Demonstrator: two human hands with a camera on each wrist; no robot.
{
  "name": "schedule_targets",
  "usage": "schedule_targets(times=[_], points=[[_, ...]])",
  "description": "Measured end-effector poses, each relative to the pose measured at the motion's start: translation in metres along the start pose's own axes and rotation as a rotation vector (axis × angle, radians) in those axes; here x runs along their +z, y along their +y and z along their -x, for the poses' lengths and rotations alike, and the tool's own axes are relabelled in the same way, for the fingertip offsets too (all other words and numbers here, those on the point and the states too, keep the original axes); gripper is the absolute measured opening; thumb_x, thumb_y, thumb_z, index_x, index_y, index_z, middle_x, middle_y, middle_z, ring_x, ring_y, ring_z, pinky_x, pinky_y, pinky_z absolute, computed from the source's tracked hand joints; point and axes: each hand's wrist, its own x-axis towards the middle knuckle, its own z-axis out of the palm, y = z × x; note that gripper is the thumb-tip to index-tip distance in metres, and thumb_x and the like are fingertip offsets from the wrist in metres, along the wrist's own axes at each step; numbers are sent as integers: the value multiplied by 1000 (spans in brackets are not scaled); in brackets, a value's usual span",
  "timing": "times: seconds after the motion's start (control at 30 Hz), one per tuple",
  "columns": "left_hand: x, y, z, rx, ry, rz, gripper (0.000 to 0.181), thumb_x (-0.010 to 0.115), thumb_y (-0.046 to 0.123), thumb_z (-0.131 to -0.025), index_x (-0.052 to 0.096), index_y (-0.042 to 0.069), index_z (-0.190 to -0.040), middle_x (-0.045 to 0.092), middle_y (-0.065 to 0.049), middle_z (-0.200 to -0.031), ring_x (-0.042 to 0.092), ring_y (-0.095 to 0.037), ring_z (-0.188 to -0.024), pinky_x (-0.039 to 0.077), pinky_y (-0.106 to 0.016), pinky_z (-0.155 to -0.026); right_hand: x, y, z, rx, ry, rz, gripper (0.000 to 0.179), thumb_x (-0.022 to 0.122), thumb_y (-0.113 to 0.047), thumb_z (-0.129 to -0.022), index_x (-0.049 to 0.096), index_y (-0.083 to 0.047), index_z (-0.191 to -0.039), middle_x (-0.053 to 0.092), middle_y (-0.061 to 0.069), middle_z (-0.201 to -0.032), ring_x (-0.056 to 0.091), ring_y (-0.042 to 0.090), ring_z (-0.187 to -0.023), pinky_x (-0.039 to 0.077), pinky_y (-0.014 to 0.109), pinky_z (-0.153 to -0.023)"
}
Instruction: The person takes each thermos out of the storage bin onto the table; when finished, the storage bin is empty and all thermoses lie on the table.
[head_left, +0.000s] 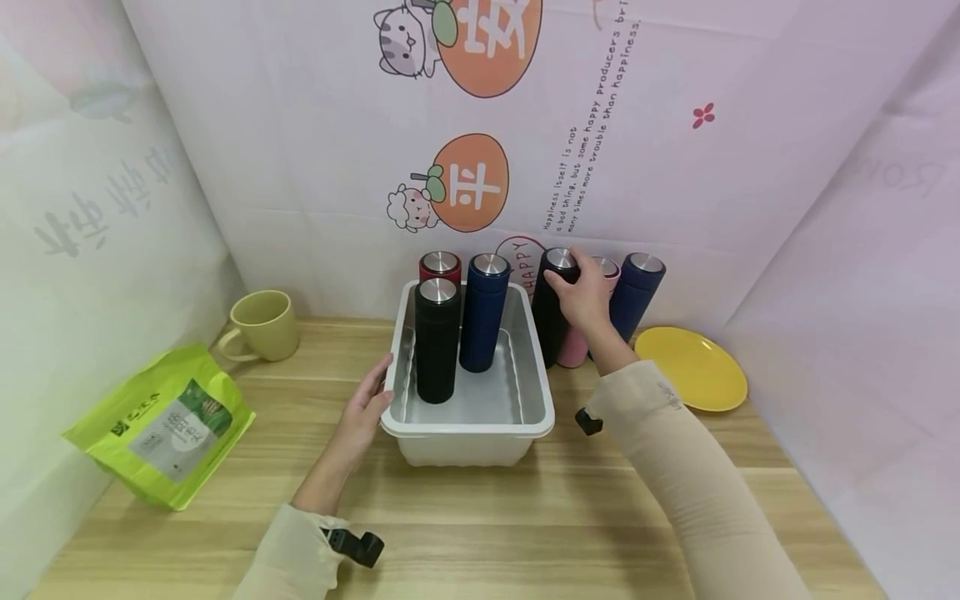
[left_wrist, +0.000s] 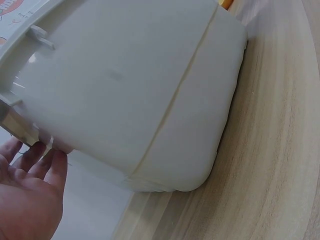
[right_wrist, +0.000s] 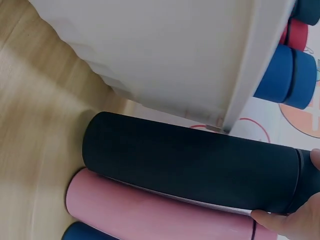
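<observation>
A black thermos bottle (head_left: 550, 312) with a silver lid stands just right of a grey-white plastic bin (head_left: 468, 431). My right hand (head_left: 587, 298) grips its top, thumb and fingers around the lid end. A pink thermos (right_wrist: 150, 207) stands close beside it, with a dark blue thermos (head_left: 636, 296) leaning further right. My left hand (head_left: 365, 406) holds the bin's left rim; in the left wrist view its fingertips (left_wrist: 57, 162) touch the outside below the rim. Inside the bin stand another black thermos (head_left: 437, 346), a blue thermos (head_left: 484, 317) and a red thermos (head_left: 440, 265), mostly hidden.
To the left are a yellow-green mug (head_left: 266, 327) and a bright green pouch (head_left: 168, 425). A yellow plate (head_left: 693, 371) lies at the right, behind the right forearm. Printed white cloth (head_left: 315, 167) walls in the wooden table (head_left: 480, 533) at the back and sides.
</observation>
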Motion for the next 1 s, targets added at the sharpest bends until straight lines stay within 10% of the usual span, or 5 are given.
schedule_targets(times=[1.0], points=[[2, 3, 1, -8, -2, -3, 54, 35, 1, -100, 20, -6, -151, 10, -24, -158, 11, -36, -144, 14, -45, -115, 23, 7, -3, 2, 70, 38, 58, 68, -22, -92, 49, 4, -139, 46, 21, -140, 42, 35, -129, 30, 40, -111]])
